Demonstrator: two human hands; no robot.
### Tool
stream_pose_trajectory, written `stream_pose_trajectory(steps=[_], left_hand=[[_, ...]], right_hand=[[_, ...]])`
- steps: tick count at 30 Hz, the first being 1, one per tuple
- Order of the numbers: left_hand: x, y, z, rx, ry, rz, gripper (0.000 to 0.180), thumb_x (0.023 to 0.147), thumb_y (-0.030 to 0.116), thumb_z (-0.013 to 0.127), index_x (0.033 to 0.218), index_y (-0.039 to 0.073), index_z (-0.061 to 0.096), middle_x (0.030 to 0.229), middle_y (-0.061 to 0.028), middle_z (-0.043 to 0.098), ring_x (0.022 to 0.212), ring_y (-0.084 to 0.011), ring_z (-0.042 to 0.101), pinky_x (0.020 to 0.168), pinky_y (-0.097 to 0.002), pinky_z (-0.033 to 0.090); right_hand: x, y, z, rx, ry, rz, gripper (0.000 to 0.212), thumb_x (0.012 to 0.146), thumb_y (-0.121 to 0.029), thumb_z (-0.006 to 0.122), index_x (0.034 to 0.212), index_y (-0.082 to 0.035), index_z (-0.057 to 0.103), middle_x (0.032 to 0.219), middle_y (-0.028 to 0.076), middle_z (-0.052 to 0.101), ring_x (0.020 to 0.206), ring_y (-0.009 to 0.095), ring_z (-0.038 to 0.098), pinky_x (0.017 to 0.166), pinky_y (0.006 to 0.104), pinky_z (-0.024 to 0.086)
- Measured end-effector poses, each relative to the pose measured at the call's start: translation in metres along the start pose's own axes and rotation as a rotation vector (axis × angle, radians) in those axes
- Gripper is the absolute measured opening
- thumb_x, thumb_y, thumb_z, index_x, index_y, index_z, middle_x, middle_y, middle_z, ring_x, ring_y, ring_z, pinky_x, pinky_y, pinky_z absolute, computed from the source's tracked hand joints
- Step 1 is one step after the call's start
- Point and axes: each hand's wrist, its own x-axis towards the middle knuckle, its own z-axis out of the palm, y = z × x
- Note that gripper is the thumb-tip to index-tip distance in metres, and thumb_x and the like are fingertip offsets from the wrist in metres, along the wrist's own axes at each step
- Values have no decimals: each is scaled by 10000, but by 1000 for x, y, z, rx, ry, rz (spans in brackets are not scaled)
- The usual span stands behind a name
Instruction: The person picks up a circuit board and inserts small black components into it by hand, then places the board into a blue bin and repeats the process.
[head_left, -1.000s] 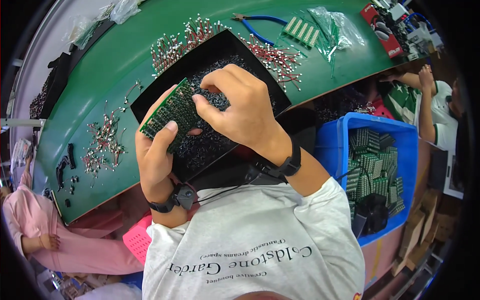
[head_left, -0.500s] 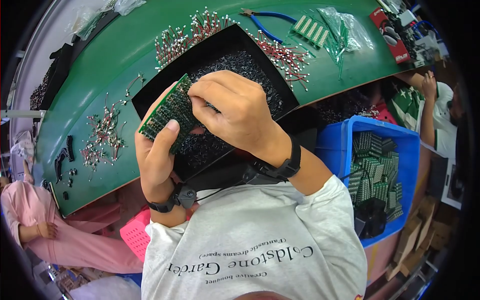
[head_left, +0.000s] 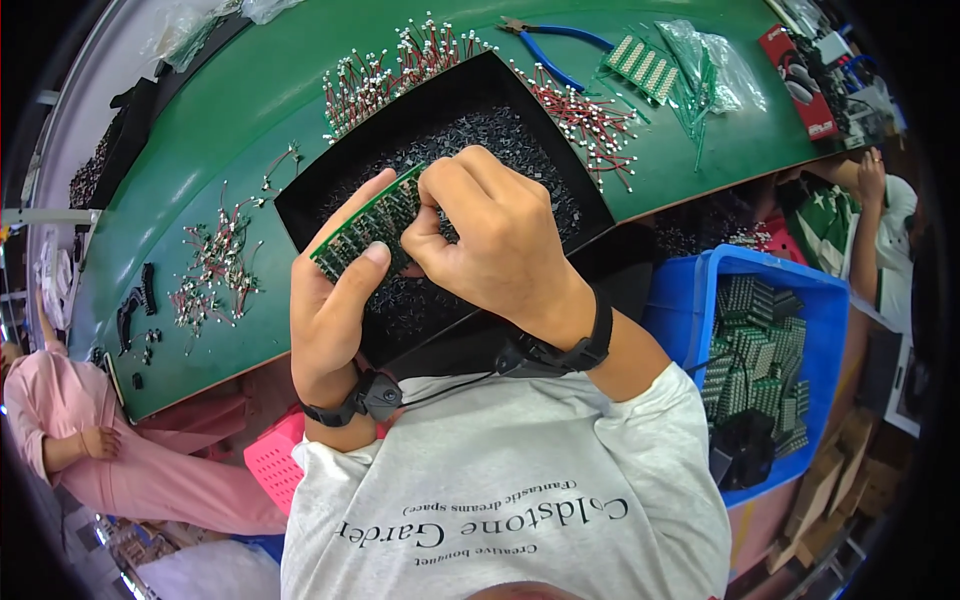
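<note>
My left hand grips a green circuit board panel covered with rows of small parts, thumb on its near face and fingers behind. The panel is tilted above a black open box holding a mass of small black pieces. My right hand is closed in a pinch at the panel's right end, its fingertips against the board. Whatever lies between those fingertips is hidden by the hand.
Red-wired white connectors lie along the box's far side, more to the left. Blue-handled cutters and another board panel lie at the back. A blue bin of board panels stands at right. People sit on both sides.
The panel has turned a little more edge-on in my left hand. My right hand's fingers have curled in more tightly at the board's right end. The whole view has shifted slightly.
</note>
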Motion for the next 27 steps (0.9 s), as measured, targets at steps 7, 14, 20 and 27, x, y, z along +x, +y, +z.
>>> stream_pose_trajectory(steps=[7,14,20,27], left_hand=[[3,-3,-2,-56,85,31,526,933,78,503,1415,-113,415,1249,-211,612,1053,-239,650,844,-364,578],[1,-3,-4,-66,75,18,541,923,90,514,1415,-112,413,1259,-220,608,1068,-250,653,842,-364,586],[-1,-4,0,-59,121,39,530,927,86,518,1408,-114,419,1263,-220,606,1077,-253,651,837,-367,593],[3,-8,-3,-58,142,67,509,923,89,514,1377,-130,442,1226,-239,615,1054,-281,663,818,-395,604]], right_hand=[[1,5,-7,-69,-7,28,165,648,29,690,774,-43,611,721,64,578,579,221,592,514,313,485],[3,3,-4,105,-34,87,163,741,-54,759,878,-13,679,783,95,662,654,230,652,573,320,517],[1,4,-5,56,-170,122,137,776,-63,736,888,-7,681,807,114,673,695,254,676,595,333,527],[4,6,-8,134,-189,195,161,775,-28,725,928,-15,674,822,127,679,713,281,681,619,349,539]])
